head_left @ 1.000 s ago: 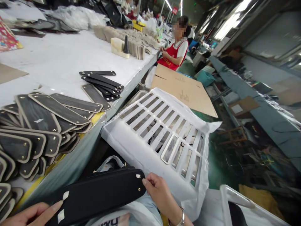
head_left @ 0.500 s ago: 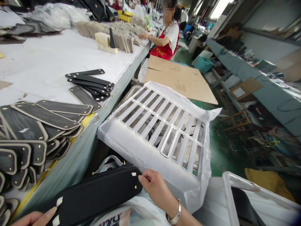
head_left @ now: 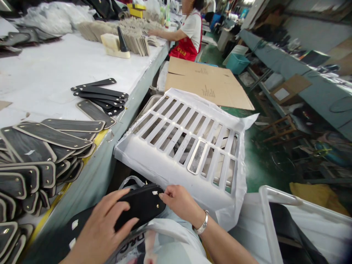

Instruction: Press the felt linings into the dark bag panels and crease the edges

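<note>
A long black strap-like panel [head_left: 143, 207] with white tabs and a small gold stud lies across my lap at the bottom centre. My left hand [head_left: 107, 220] rests over its middle, fingers spread and bent, thumb apart. At the panel's right end my right hand [head_left: 176, 201] pinches the edge beside a white tab; a silver bracelet is on that wrist. Under the panel is a printed white plastic bag [head_left: 162, 234]. Just beyond my hands stands a white slatted rack [head_left: 154, 161] with one pale-edged piece [head_left: 197, 157] on it.
Grey panels with pale edges [head_left: 52, 135] are heaped on the white table [head_left: 44, 80] at left, with black strips [head_left: 101, 91] behind. A person in a red apron [head_left: 187, 44] works at its far end. Cardboard [head_left: 209, 80] lies behind the rack; a white bin [head_left: 265, 220] stands right.
My left hand has moved right and up from the panel's left end to over its middle, its fingers now apart. My right hand still pinches the right end. The view has shifted slightly.
</note>
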`<action>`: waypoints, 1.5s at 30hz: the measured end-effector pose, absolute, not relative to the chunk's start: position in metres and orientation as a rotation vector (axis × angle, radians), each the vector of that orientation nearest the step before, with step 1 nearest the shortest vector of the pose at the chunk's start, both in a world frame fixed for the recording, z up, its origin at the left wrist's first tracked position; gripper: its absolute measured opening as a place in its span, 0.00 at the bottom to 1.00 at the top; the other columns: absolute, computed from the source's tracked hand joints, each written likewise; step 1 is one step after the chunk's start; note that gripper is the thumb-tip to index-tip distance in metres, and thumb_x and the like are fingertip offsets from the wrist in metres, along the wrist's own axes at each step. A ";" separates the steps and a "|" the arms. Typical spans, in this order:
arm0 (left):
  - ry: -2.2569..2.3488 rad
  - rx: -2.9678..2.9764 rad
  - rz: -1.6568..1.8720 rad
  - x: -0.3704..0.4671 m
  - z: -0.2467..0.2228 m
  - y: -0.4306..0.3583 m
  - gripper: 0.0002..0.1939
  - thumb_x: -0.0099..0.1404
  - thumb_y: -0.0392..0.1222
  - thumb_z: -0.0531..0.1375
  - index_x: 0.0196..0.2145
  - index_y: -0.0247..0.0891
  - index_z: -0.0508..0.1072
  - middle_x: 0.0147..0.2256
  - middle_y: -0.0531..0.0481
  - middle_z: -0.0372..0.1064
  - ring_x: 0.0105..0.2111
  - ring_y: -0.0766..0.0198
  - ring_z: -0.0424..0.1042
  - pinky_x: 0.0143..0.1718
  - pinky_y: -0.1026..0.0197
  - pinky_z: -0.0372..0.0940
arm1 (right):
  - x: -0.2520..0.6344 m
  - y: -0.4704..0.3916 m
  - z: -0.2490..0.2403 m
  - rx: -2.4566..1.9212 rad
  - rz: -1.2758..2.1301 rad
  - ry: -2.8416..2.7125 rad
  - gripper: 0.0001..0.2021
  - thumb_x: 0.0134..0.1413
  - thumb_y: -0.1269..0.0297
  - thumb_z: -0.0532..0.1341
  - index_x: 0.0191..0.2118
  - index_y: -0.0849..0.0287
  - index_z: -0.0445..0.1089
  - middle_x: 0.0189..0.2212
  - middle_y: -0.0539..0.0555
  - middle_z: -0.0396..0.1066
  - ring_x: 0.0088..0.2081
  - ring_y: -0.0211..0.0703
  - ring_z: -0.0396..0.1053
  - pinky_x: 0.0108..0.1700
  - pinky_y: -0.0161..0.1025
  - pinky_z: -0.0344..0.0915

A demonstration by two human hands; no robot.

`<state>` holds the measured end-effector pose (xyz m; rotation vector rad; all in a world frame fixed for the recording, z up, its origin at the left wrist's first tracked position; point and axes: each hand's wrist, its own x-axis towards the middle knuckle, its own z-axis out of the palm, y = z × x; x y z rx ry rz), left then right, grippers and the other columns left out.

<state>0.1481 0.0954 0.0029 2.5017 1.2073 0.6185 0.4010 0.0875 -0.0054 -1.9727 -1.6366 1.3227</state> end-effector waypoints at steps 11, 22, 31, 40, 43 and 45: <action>0.977 2.605 0.428 0.206 -0.030 0.101 0.15 0.56 0.44 0.65 0.36 0.38 0.63 0.55 0.34 0.64 0.54 0.45 0.65 0.53 0.38 0.61 | 0.408 0.087 -0.009 -1.901 1.312 -1.721 0.13 0.56 0.60 0.56 0.25 0.61 0.70 0.19 0.48 0.65 0.23 0.34 0.58 0.26 0.34 0.49; 0.987 2.578 0.365 0.210 -0.025 0.105 0.16 0.51 0.40 0.67 0.34 0.37 0.65 0.53 0.32 0.66 0.52 0.44 0.67 0.51 0.38 0.65 | 0.406 0.085 -0.007 -1.928 1.288 -1.665 0.12 0.55 0.60 0.57 0.24 0.60 0.67 0.20 0.48 0.66 0.23 0.34 0.58 0.26 0.34 0.48; 0.963 2.691 0.296 0.213 -0.017 0.109 0.28 0.48 0.36 0.68 0.46 0.35 0.65 0.52 0.33 0.67 0.52 0.46 0.68 0.51 0.40 0.67 | 0.407 0.091 -0.008 -1.950 1.312 -1.644 0.12 0.53 0.63 0.58 0.21 0.60 0.66 0.17 0.46 0.62 0.21 0.32 0.56 0.25 0.33 0.47; 0.955 2.687 0.390 0.211 -0.018 0.111 0.30 0.46 0.37 0.70 0.46 0.35 0.65 0.53 0.34 0.67 0.52 0.46 0.68 0.50 0.42 0.68 | 0.406 0.092 -0.014 -1.966 1.328 -1.614 0.14 0.54 0.59 0.57 0.21 0.60 0.64 0.16 0.46 0.60 0.20 0.32 0.54 0.23 0.33 0.45; 0.903 2.705 0.419 0.209 -0.022 0.112 0.30 0.48 0.41 0.71 0.46 0.33 0.66 0.52 0.34 0.67 0.52 0.46 0.68 0.51 0.43 0.67 | 0.407 0.093 -0.017 -1.949 1.345 -1.600 0.15 0.54 0.59 0.57 0.20 0.60 0.64 0.15 0.45 0.59 0.19 0.32 0.53 0.22 0.33 0.45; 0.869 2.740 0.425 0.206 -0.024 0.112 0.30 0.51 0.43 0.70 0.48 0.32 0.66 0.52 0.34 0.67 0.52 0.46 0.67 0.52 0.43 0.66 | 0.407 0.094 -0.019 -1.931 1.403 -1.565 0.15 0.54 0.58 0.56 0.20 0.59 0.63 0.14 0.45 0.57 0.18 0.32 0.52 0.21 0.33 0.45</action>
